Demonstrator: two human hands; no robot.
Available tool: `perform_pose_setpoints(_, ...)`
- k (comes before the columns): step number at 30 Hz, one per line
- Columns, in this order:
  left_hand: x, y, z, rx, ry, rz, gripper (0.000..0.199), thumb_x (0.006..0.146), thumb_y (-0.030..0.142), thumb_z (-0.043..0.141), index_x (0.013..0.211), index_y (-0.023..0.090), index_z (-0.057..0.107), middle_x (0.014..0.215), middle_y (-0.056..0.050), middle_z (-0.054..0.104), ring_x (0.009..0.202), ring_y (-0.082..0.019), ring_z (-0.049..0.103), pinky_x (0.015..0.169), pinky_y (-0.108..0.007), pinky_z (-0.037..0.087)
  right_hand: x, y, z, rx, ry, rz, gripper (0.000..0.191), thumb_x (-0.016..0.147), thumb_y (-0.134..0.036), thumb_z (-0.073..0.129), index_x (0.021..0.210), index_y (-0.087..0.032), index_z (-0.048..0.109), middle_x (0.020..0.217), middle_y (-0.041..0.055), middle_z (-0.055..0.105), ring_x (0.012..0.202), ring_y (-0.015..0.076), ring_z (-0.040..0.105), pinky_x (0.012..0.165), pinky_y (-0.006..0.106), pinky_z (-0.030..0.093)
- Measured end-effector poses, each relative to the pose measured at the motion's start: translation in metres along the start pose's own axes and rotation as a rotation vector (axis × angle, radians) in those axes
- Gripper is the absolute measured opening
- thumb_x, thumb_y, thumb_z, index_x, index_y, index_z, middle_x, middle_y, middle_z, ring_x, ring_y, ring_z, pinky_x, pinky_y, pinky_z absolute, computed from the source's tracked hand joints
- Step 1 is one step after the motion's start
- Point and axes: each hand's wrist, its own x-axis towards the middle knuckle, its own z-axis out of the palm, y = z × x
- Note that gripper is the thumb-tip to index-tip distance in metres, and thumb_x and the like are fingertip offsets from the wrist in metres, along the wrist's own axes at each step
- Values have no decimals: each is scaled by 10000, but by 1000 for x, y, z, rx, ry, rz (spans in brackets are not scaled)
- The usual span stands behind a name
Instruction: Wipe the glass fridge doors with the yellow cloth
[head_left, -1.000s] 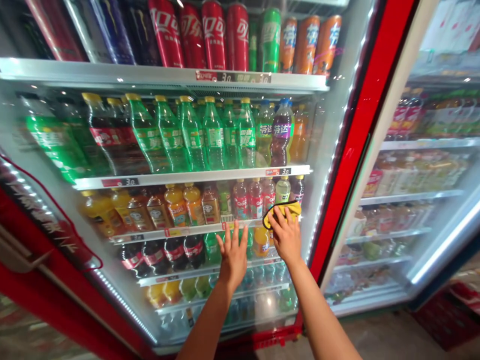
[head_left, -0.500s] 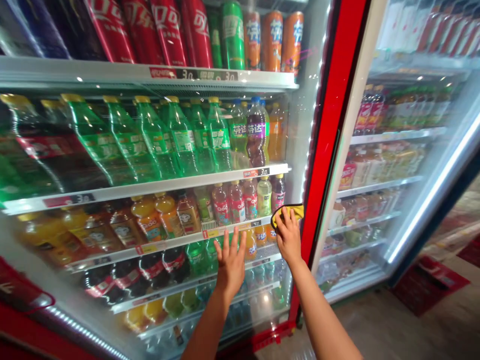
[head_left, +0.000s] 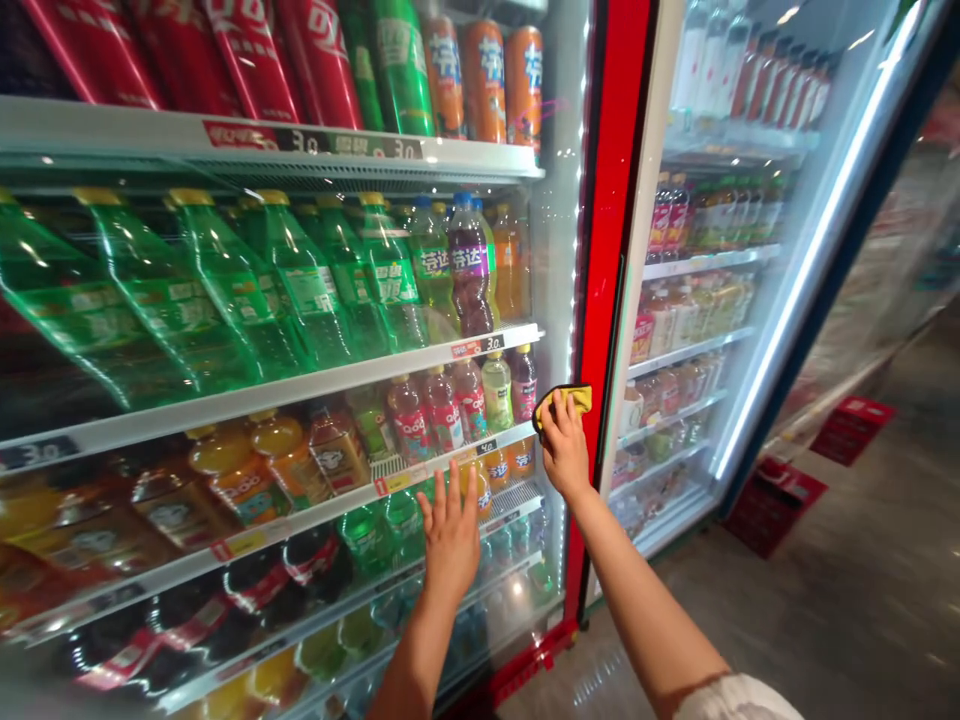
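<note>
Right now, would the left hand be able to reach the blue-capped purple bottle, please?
Probably not: what looks like a closed glass door stands between the left hand and the blue-capped purple bottle.

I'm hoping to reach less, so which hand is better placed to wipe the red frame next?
Probably your right hand: it rests on the yellow cloth at the red frame's edge. Your left hand is farther away, without a visible cloth.

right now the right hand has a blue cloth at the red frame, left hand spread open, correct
Not blue: the head view shows the cloth is yellow. The right hand has it at the red frame, with the left hand spread open.
</note>
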Motion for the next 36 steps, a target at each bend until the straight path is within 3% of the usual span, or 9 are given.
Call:
perform_pose_setpoints(3,-1,3,6,-22,-20,65,776,903,36,477,1616,215,230,1686,-112,209,1583,-271,25,1256,-615,176,1,17,-5,-67,-1,-1,865,811,-4,448,1612,-285,282,1713,71,199,1594,329,47,1196,653,321)
perform_pose_setpoints(9,-3,5,13,-9,-33,142,825,850,6,470,1614,228,251,1678,-92,256,1586,-254,68,1261,-599,182,-44,32,15,-35,39,118,905,842,-4,395,1649,-254,70,1724,104,133,1594,316,24,1202,645,329)
perform_pose_setpoints(15,20,15,13,-6,-47,184,816,854,-4,417,1615,238,247,1673,-74,267,1581,-227,132,1265,-581,187,13,34,-2,77,142,192,804,949,-122,360,1647,-222,-26,1731,117,46,1597,294,39,1240,615,263)
perform_pose_setpoints(17,30,21,14,-13,-41,197,812,857,6,428,1614,243,252,1674,-66,263,1581,-233,140,1264,-577,199,18,35,-4,98,157,221,787,956,-146,365,1649,-224,1,1731,105,67,1597,285,59,1248,594,258)
perform_pose_setpoints(24,45,33,24,-14,-7,262,826,850,-1,418,1617,248,239,1677,-52,268,1576,-225,178,1277,-557,198,-38,40,22,133,147,328,750,968,-158,349,1650,-242,50,1724,100,131,1592,287,116,1224,599,297)
perform_pose_setpoints(26,49,33,26,5,-16,285,816,850,2,421,1613,244,258,1681,-46,258,1578,-224,172,1280,-549,195,-22,42,18,125,166,321,745,964,-151,341,1650,-236,63,1724,100,131,1595,285,91,1225,600,289)
perform_pose_setpoints(31,69,40,25,10,-24,321,767,880,18,408,1603,243,285,1679,-32,264,1579,-208,170,1278,-547,198,57,43,-14,87,200,202,764,939,-128,356,1649,-220,90,1726,97,120,1600,274,45,1248,593,245)
perform_pose_setpoints(33,77,46,24,-4,-24,332,741,900,38,409,1601,247,292,1678,-30,263,1580,-204,169,1280,-556,177,63,42,-20,65,195,176,770,935,-129,371,1649,-230,99,1722,95,146,1598,277,71,1248,591,250)
perform_pose_setpoints(36,84,54,26,-19,-17,334,730,911,65,430,1601,259,293,1679,-30,255,1586,-204,144,1284,-570,132,35,40,-12,51,169,163,783,927,-113,384,1648,-250,111,1715,89,184,1594,275,104,1244,585,275)
